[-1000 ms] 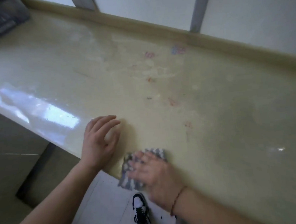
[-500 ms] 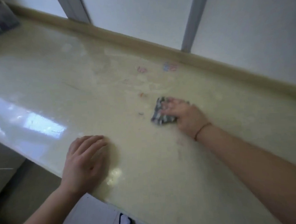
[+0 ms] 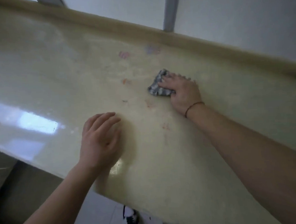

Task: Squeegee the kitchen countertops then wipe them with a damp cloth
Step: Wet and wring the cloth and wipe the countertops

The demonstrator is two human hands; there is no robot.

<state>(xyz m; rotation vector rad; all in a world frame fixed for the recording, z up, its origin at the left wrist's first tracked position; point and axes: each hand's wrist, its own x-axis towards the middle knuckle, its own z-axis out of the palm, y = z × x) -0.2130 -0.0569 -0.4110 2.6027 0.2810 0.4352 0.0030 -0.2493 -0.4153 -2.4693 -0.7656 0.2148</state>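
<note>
- While our right fingers (image 3: 173,77) lie flat and fairly straight across the grey patterned cloth (image 3: 158,87), pressing it down rather than curling round it, we judge ourselves to be in the wiping half of the job.
- Our right hand (image 3: 184,91) covers the cloth's right part; the cloth sits toward the back of the countertop (image 3: 56,79), near the raised back lip (image 3: 200,40) but apart from it.
- Our left fingers (image 3: 106,119) are loosely extended and hold nothing; the left hand (image 3: 100,141) rests palm-down near the front edge, seemingly bracing us.
- No squeegee shows anywhere in view, so we take that step to be finished, though we cannot confirm it.
- Left of the cloth, several faint marks are plain to see: a pink smudge (image 3: 123,54), an orange fleck (image 3: 124,81), a small dark speck (image 3: 124,101).
- A pale purple smear (image 3: 151,50) lies farther back, and reddish traces (image 3: 166,126) sit between our two hands.
- We judge the wiping only partly done: these marks need passes, and the glossy stretch to the left, with its bright window reflection (image 3: 36,122), looks unreached.
- Whether the cloth is damp we cannot tell.
- Below the counter edge, a black-and-white shoe (image 3: 130,219) stands on the pale floor.
</note>
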